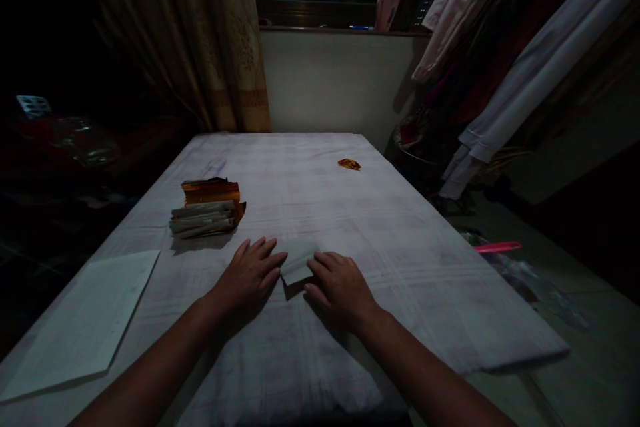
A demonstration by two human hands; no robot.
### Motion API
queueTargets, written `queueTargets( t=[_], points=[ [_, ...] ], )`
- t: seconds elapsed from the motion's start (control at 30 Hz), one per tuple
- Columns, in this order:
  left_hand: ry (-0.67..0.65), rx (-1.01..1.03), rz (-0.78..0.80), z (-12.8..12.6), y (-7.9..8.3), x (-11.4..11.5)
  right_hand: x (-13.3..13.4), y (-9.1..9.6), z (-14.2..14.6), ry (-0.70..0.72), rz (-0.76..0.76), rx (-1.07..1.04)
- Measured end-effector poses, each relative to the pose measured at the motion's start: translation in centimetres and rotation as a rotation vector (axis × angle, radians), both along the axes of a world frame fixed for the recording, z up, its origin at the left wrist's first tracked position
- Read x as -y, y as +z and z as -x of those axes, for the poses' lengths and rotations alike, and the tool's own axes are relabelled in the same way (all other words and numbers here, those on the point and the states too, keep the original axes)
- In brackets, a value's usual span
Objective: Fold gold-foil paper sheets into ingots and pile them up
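Observation:
A small folded piece of white paper (297, 260) lies on the cloth-covered table (350, 213), partly lifted at its near edge. My left hand (250, 273) lies flat with its fingers stretched out, the fingertips touching the paper's left edge. My right hand (337, 283) has its fingers curled and pressed onto the paper's right edge, apparently pinching it. Both forearms reach in from the bottom of the view.
A stack of folded papers with a gold-orange wrapper (207, 208) sits at the left. A large white sheet (85, 320) lies at the near left. A small orange scrap (349, 163) is far right. Curtain (200, 33) behind; hanging clothes (500, 47) at right.

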State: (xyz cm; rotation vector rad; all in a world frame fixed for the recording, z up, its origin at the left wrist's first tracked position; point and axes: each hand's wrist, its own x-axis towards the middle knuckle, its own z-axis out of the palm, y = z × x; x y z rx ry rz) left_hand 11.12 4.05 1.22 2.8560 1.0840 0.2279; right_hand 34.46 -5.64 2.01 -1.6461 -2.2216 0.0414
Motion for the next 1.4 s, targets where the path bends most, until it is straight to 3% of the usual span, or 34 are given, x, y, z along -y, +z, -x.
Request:
queueTargets(
  t=[0.1, 0.3, 0.4, 0.5, 0.63, 0.73, 0.83, 0.97, 1.13, 1.23, 1.4],
  points=[
    [0.012, 0.01, 0.002, 0.1, -0.4, 0.9, -0.5, 0.4, 1.0, -0.028, 0.055, 0.041],
    [0.011, 0.026, -0.036, -0.6, -0.1, 3.5, 0.1, 0.3, 2.7, -0.131, -0.029, 0.097],
    [-0.002, 0.044, -0.025, -0.9, 0.2, 4.3, 0.7, 0.0, 2.5, -0.114, -0.037, 0.092],
    [-0.037, 0.058, -0.02, -0.9, 0.4, 4.6, 0.9, -0.6, 1.4, -0.019, -0.076, 0.061],
    [-0.093, 0.067, -0.005, -1.1, 0.5, 4.5, 0.9, -1.9, -0.8, 0.122, -0.246, 0.035],
    [-0.137, 0.096, 0.025, -1.5, 0.5, 4.9, 0.8, -2.7, -2.7, 0.146, -0.315, 0.073],
    [-0.192, 0.129, 0.049, -2.0, 0.5, 5.1, 0.8, -3.1, -4.5, 0.113, -0.263, 0.102],
    [-0.221, 0.126, 0.025, -3.1, 0.9, 3.9, 0.8, -3.3, -6.4, 0.07, -0.198, 0.059],
    [-0.198, 0.101, -0.022, -5.3, 1.2, 0.0, 0.5, -3.2, -7.7, 0.118, -0.144, -0.016],
    [-0.281, 0.057, 0.02, -6.2, 1.3, -1.8, 0.0, -3.1, -8.4, 0.146, -0.119, -0.074],
    [-0.29, 0.041, 0.103, -5.8, 1.7, -1.5, -0.6, -3.0, -9.3, 0.106, -0.141, -0.053]
  ],
)
